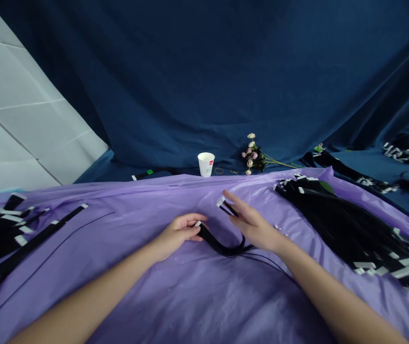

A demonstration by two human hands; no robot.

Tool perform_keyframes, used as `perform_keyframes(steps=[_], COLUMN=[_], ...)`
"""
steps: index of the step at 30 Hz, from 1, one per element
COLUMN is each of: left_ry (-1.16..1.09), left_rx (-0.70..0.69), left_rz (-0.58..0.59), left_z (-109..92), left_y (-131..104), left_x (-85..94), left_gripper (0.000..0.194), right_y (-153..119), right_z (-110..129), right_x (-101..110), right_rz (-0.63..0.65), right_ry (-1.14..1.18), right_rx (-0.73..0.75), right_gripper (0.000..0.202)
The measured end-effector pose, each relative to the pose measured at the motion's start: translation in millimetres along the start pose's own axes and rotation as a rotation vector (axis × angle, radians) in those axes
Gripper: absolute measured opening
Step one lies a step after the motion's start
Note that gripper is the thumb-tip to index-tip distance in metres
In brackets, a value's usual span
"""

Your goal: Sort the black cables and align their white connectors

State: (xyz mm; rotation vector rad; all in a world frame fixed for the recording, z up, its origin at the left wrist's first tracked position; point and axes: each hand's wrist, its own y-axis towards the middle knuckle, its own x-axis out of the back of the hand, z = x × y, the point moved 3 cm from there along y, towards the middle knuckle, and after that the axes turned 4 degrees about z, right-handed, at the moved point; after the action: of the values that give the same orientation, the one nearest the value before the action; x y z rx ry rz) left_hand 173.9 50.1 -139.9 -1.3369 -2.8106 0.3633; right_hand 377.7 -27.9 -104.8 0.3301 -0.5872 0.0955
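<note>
I judge handling partway: the black cable (222, 249), over the purple sheet (190, 296), is bent into a curve, its white-tipped ends apart, one pinched by my left hand (180, 230), another gripped in my right hand (256, 228), while the right-side pile (329, 222) lies untouched.

- Black strand bundle (222, 247), one: white-tabbed end in the left fingers (191, 233); body bends into a U.
- Black strip (228, 207), white-tabbed, one: raised, slanted, in the right fingers (233, 197).
- Thin black strands (267, 261): trail toward the right forearm (308, 270).
</note>
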Motion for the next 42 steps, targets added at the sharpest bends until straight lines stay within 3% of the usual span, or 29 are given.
perform_keyframes(steps=[5,8,15,20,25,29,33,39,42], left_ry=[0.067,0.052,0.039,0.039,-0.115,-0.315,-0.466,-0.49,-0.426], left_rx=[-0.027,-0.027,0.02,0.047,-0.002,-0.042,-0.062,-0.113,-0.123], left_rz=[0.023,-0.025,-0.12,-0.104,-0.158,-0.322,-0.45,-0.437,-0.397], left_z=[-8.5,-9.9,-7.5,-6.6,-4.0,-3.3,-6.4,-8.3,-6.1], left_y=[-4.5,-4.8,-0.2,0.4,0.3,0.5,0.6,0.7,0.3], left_x=[-6.4,-7.7,-8.5,-7.9,-5.2,-0.7,3.1,4.1,1.9], left_gripper=[0.03,0.034,0.042,0.039,0.034,0.027,0.019,0.028,0.037], right_y=[-7.0,-7.2,-6.6,-7.9,-3.0,2.2,4.5,4.4,3.5], right_z=[13.7,13.8,21.8,29.5,19.8,0.6,-10.7,-12.7,-10.7], right_x=[-29.2,-38.3,-40.1,-36.5,-16.9,3.1,7.6,-1.9,-1.0], right_rz=[0.113,0.137,0.085,0.049,-0.044,-0.218,-0.245,-0.188,-0.219], right_ry=[-0.123,-0.16,-0.092,-0.064,-0.023,0.19,0.272,0.405,0.471], right_rx=[0.086,0.114,0.164,0.23,0.086,-0.133,-0.26,-0.296,-0.321], right_gripper=[0.066,0.066,0.059,0.058,0.044,0.028,0.023,0.022,0.026])
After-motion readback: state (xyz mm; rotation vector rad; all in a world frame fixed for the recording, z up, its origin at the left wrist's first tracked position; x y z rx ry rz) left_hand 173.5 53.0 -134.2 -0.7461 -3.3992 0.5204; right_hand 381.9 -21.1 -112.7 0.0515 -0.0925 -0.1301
